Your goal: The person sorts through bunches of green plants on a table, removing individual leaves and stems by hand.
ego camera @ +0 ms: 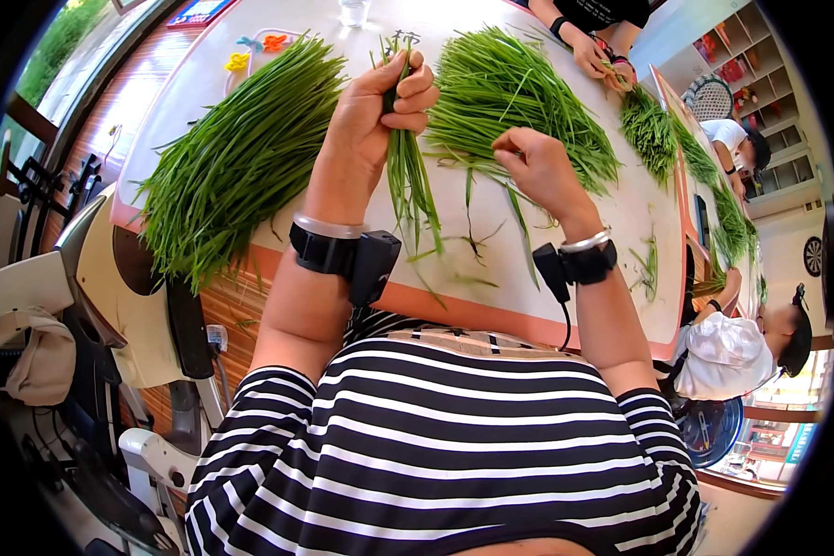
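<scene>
My left hand (387,97) is closed around a small bunch of garlic chives (411,181), raised over the white table, with the leaves hanging below the fist. My right hand (538,170) hovers by the front edge of a large chive pile (507,104); its fingers are curled in, thumb near the index finger, and nothing plainly shows between them. Left of my left hand lies another big chive heap (243,153), its leaf ends hanging over the table edge. Loose leaves and dark, withered scraps (474,240) lie on the tabletop between my forearms.
Across the table, another person's hands (601,62) work above a smaller chive bundle (650,132). Two more people sit farther right beside more chives (730,215). A clear cup (354,12) stands at the far edge. Chairs (121,299) crowd the left side.
</scene>
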{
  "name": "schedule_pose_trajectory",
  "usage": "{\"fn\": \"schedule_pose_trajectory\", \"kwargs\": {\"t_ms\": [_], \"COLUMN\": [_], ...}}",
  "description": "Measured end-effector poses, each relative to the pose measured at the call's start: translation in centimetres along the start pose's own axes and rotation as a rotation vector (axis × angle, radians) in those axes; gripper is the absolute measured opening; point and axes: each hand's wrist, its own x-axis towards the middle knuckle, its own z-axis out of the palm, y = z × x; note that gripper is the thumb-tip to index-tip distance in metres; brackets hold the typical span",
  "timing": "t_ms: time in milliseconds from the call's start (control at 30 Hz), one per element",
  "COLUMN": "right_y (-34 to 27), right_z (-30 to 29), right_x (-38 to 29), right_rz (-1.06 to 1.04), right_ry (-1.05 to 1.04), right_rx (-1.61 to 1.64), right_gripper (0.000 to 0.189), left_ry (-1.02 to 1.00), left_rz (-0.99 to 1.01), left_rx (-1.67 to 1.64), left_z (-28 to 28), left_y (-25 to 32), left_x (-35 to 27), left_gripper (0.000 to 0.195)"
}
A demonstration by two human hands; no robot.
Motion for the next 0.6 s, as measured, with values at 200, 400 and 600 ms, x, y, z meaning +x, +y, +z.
{"fn": "schedule_pose_trajectory", "kwargs": {"t_ms": [200, 400, 600], "right_y": [0.9, 0.4, 0.9], "right_z": [2.9, 3.3, 2.8], "right_x": [3.2, 3.8, 3.9], "right_rz": [-0.093, -0.089, -0.076], "right_ry": [0.126, 0.119, 0.148], "right_rx": [-0.222, -0.323, -0.224], "right_gripper": [0.015, 0.011, 0.010], "left_ry": [0.360, 0.512, 0.536], "left_rz": [0.088, 0.093, 0.129], "left_rx": [0.254, 0.430, 0.472], "left_z": [0.8, 1.1, 0.4], "left_y": [-0.7, -1.2, -1.6], "left_x": [0.2, 0.1, 0.5], "left_gripper": [0.032, 0.026, 0.018]}}
